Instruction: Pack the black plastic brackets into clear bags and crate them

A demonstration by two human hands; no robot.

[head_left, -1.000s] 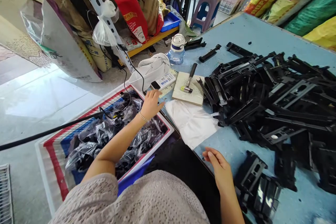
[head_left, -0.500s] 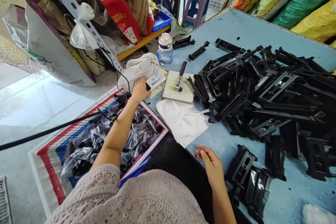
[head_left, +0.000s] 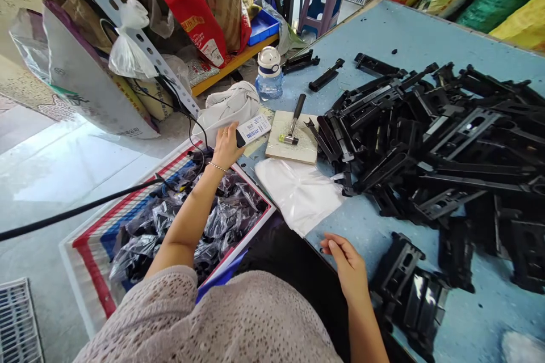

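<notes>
My left hand [head_left: 226,147] is closed on the near end of a phone [head_left: 254,129], whose lit white screen carries blue writing. The phone lies beside a bundled white cloth [head_left: 230,106]. At the near table edge my right hand [head_left: 347,269] has its fingers curled in. A tiny dark bit shows by its fingertips, and I cannot make out whether it is held. Between the hands is a white plastic bag [head_left: 300,195]. Beyond it a small hammer [head_left: 293,119] with a black handle rests on a pale board [head_left: 279,153].
Black plastic parts [head_left: 426,142] are heaped across the blue table [head_left: 409,34], with several [head_left: 409,289] near my right forearm. A water bottle [head_left: 269,76] stands behind the board. Below my left arm is a striped bin [head_left: 96,261] of dark bagged items, with a black cable [head_left: 76,212] across it.
The view has shifted slightly. The phone's far end is tilted up a little in my left hand. My right hand keeps nearly the same pose by the table edge.
</notes>
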